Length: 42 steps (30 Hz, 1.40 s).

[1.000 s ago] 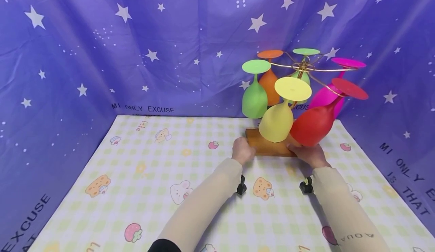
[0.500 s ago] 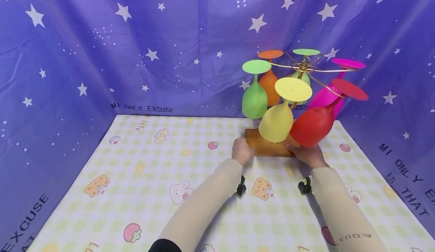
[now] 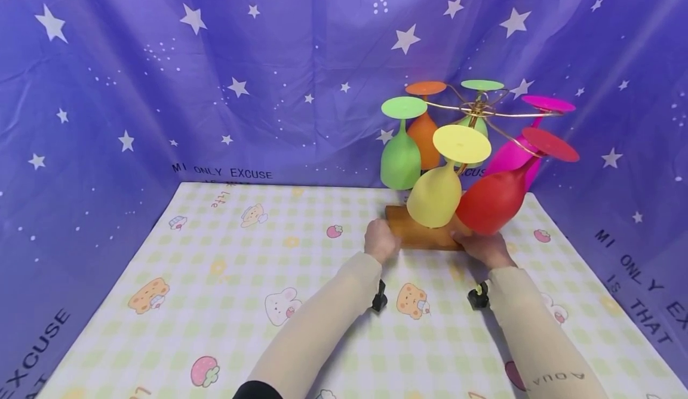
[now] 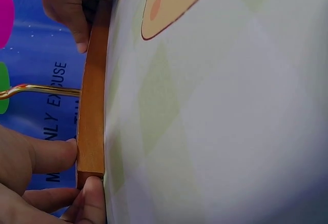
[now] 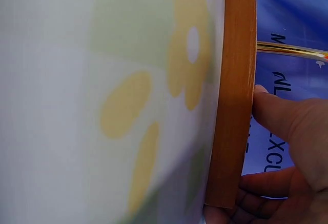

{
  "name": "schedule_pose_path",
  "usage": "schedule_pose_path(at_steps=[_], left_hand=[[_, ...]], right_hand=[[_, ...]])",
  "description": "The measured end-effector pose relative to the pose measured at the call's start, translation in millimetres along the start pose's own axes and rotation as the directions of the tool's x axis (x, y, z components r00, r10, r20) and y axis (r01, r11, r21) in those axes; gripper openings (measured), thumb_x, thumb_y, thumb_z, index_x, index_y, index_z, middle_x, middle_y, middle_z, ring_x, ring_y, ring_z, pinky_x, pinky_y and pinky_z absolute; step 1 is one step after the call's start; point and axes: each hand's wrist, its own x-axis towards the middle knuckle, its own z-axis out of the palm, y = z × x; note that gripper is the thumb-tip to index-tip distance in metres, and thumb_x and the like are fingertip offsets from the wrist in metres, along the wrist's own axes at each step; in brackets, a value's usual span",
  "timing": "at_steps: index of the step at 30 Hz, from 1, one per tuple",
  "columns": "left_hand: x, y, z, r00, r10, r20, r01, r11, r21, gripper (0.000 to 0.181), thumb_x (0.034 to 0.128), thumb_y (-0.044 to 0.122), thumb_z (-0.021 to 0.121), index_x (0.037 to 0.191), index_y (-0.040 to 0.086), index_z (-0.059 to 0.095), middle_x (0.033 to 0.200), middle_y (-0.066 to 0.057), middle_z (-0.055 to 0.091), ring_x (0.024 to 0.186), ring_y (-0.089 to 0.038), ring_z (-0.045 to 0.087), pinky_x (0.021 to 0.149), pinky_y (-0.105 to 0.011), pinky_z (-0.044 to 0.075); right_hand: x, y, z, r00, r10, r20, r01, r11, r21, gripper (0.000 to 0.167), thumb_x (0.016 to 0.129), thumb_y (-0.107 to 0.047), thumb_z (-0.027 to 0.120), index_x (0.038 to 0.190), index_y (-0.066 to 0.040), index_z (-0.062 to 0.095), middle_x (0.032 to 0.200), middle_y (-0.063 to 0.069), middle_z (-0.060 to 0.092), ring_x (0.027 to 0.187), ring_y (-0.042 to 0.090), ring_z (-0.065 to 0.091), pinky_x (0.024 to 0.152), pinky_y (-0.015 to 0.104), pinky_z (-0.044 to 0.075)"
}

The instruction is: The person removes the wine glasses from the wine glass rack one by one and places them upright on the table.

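A: Where is the wooden base (image 3: 421,235)?

B: On the tabletop (image 3: 226,303), right of centre and towards the far edge. Its underside appears to meet the surface.

A: State of the fingers?

B: Both sets grip the wooden base. The left hand (image 3: 382,241) holds the left end, thumb on the upper face, fingers curled about the end. The right hand (image 3: 486,248) holds the right end likewise.

A: Reason for that hold?

B: In my judgement, opposite ends give even control of a top-heavy load.

A: And the load?

B: Six goblets (image 3: 434,199), upside down, hung by their feet from the metal rack (image 3: 477,110). Its arms fan out, presumably to space the bowls.

A: Any irregularity?

B: The red goblet (image 3: 491,202) tilts, bowl just by the right hand. Whether they touch, I cannot tell.
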Motion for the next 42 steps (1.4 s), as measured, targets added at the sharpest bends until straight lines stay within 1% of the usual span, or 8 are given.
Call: schedule_pose_path(at_steps=[4, 8, 13, 20, 28, 35, 39, 42], left_hand=[[-0.4, -1.3, -1.1, 1.0, 0.006, 0.003, -0.006, 1.0, 0.008, 0.023, 0.0783, 0.016, 0.075, 0.092, -0.001, 0.069, 0.094, -0.011, 0.065, 0.09, -0.026, 0.062, 0.078, -0.035, 0.053], [-0.5, -1.4, -4.0, 1.0, -0.006, 0.013, 0.006, 1.0, 0.011, 0.025, 0.0773, 0.015, 0.076, 0.093, -0.002, 0.068, 0.095, -0.011, 0.065, 0.091, -0.026, 0.062, 0.079, -0.035, 0.053], [-0.4, -2.7, -6.8, 1.0, -0.005, 0.02, 0.004, 1.0, 0.012, 0.024, 0.0768, 0.013, 0.075, 0.093, -0.002, 0.067, 0.096, -0.011, 0.064, 0.09, -0.025, 0.062, 0.078, -0.035, 0.053], [0.1, -7.1, -8.9, 1.0, 0.011, 0.012, -0.011, 1.0, -0.008, 0.024, 0.0757, 0.008, 0.072, 0.096, -0.003, 0.068, 0.099, -0.013, 0.065, 0.092, -0.026, 0.062, 0.079, -0.036, 0.053], [1.7, -11.2, -12.7, 1.0, 0.004, 0.023, -0.004, 1.0, -0.005, 0.019, 0.075, 0.007, 0.072, 0.091, -0.002, 0.068, 0.096, -0.012, 0.064, 0.087, -0.025, 0.061, 0.075, -0.035, 0.054], [2.0, -16.0, -17.9, 0.999, -0.008, 0.033, 0.008, 1.0, 0.001, 0.033, 0.0767, 0.011, 0.074, 0.106, -0.002, 0.068, 0.108, -0.014, 0.065, 0.101, -0.028, 0.061, 0.084, -0.036, 0.052], [1.3, -18.8, -22.2, 0.999, -0.018, 0.027, 0.019, 1.0, -0.01, 0.037, 0.0766, 0.012, 0.075, 0.11, -0.001, 0.068, 0.111, -0.013, 0.065, 0.103, -0.029, 0.061, 0.085, -0.036, 0.052], [0.7, -21.0, -26.3, 1.0, -0.015, 0.026, 0.015, 1.0, -0.005, 0.028, 0.0767, 0.011, 0.075, 0.102, -0.001, 0.07, 0.104, -0.013, 0.066, 0.095, -0.026, 0.062, 0.08, -0.036, 0.053]], right_hand=[[-1.4, 0, 2, 1.0, -0.012, -0.012, 0.012, 1.0, 0.004, 0.072, 0.088, -0.036, 0.065, 0.135, 0.007, 0.031, 0.13, 0.026, 0.041, 0.116, 0.042, 0.04, 0.1, 0.059, 0.031], [-2.6, 1, 4, 1.0, -0.022, -0.021, 0.022, 1.0, 0.012, 0.074, 0.088, -0.037, 0.065, 0.136, 0.008, 0.031, 0.13, 0.026, 0.041, 0.116, 0.042, 0.04, 0.1, 0.058, 0.031], [-4.1, 0, 6, 1.0, -0.011, -0.023, 0.011, 1.0, 0.001, 0.077, 0.088, -0.041, 0.065, 0.136, 0.01, 0.031, 0.13, 0.027, 0.041, 0.116, 0.041, 0.042, 0.1, 0.056, 0.033], [-5.7, -5, 7, 1.0, 0.021, 0.01, -0.021, 1.0, 0.011, 0.078, 0.088, -0.044, 0.062, 0.136, 0.009, 0.03, 0.131, 0.027, 0.041, 0.115, 0.041, 0.042, 0.098, 0.057, 0.034], [-6.0, -9, 8, 0.999, 0.023, 0.024, -0.024, 0.999, 0.026, 0.077, 0.088, -0.043, 0.064, 0.136, 0.007, 0.031, 0.131, 0.025, 0.041, 0.116, 0.04, 0.041, 0.099, 0.058, 0.033], [-7.4, -15, 11, 0.999, 0.01, 0.032, -0.011, 0.999, 0.049, 0.073, 0.088, -0.04, 0.065, 0.136, 0.005, 0.032, 0.131, 0.024, 0.042, 0.115, 0.039, 0.042, 0.098, 0.058, 0.033], [-7.7, -19, 14, 0.999, -0.01, 0.036, 0.007, 0.997, 0.07, 0.07, 0.088, -0.038, 0.066, 0.134, 0.004, 0.034, 0.129, 0.023, 0.043, 0.113, 0.038, 0.043, 0.098, 0.056, 0.034], [-8.0, -22, 16, 0.999, -0.019, 0.04, 0.016, 0.997, 0.081, 0.068, 0.088, -0.035, 0.066, 0.134, 0.004, 0.035, 0.128, 0.022, 0.044, 0.113, 0.038, 0.043, 0.098, 0.057, 0.034]])
